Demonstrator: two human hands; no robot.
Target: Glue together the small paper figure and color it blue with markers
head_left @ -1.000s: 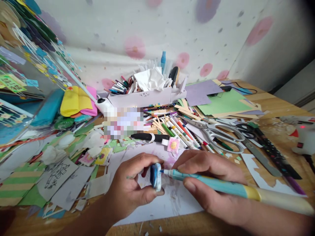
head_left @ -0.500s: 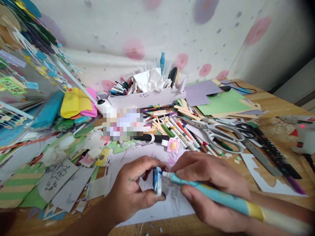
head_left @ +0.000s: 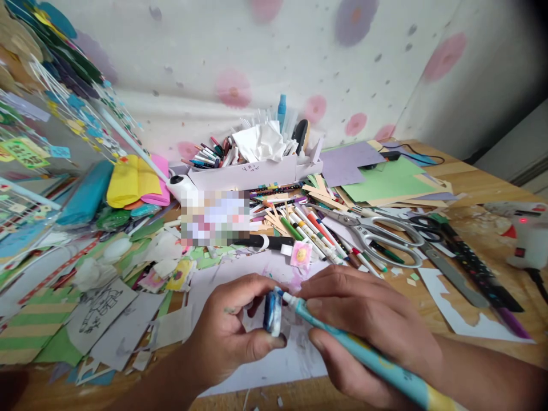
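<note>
My left hand [head_left: 240, 325] pinches a small white block with blue colouring [head_left: 273, 313] upright between thumb and fingers; its exact kind is unclear. Gripped in my right hand [head_left: 363, 325] is a thick light-blue marker [head_left: 368, 354] with a yellow rear part. The marker's tip touches, or nearly touches, the block's upper right edge. Beneath both hands lies a stained white sheet of paper [head_left: 231, 377]. A small pink square with a yellow centre [head_left: 301, 254] sits just beyond the fingers.
Silver scissors [head_left: 385, 234], loose markers [head_left: 314, 231] and a grey knife [head_left: 456, 277] lie beyond my right hand. A white box [head_left: 252, 176] of pens and tissue stands behind. Paper scraps [head_left: 100, 311] cover the left side. A glue gun [head_left: 528, 240] is at far right.
The marker has swung to a steeper slant, its rear end dropping lower and nearer me. The block has turned slightly, showing more of its dark blue face. Both hands keep their hold.
</note>
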